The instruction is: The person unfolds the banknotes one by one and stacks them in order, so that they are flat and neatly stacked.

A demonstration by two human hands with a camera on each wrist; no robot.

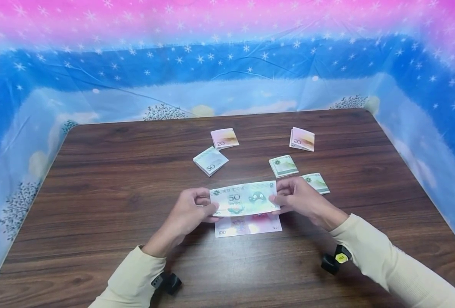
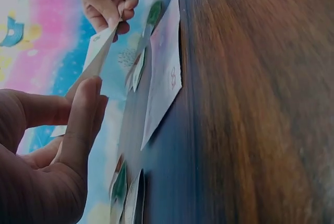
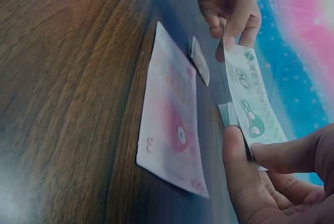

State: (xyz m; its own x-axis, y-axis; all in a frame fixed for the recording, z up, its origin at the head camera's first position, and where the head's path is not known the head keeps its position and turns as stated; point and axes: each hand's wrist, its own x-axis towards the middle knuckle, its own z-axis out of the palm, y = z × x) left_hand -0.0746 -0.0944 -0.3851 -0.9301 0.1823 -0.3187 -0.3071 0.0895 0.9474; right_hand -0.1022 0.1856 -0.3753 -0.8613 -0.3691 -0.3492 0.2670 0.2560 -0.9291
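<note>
A green play banknote (image 1: 244,198) marked 50 is stretched flat between both hands, raised above the table. My left hand (image 1: 190,208) pinches its left end between thumb and fingers. At the right end, my right hand (image 1: 302,200) grips it the same way, with the thumb on the printed face. Below it, a pink banknote (image 1: 246,229) marked 100 lies unfolded on the table, its upper part hidden by the green one in the head view. In the right wrist view the whole pink note (image 3: 172,114) shows.
On the wooden table (image 1: 116,184), beyond the hands, lie folded notes: a pink 20 (image 1: 224,138) beside a green 50 (image 1: 210,161), another pink 20 (image 1: 302,139), and a green note (image 1: 283,166). A second green note (image 1: 317,183) sits behind my right hand. A snowflake-patterned cloth (image 1: 227,60) surrounds the table's far sides.
</note>
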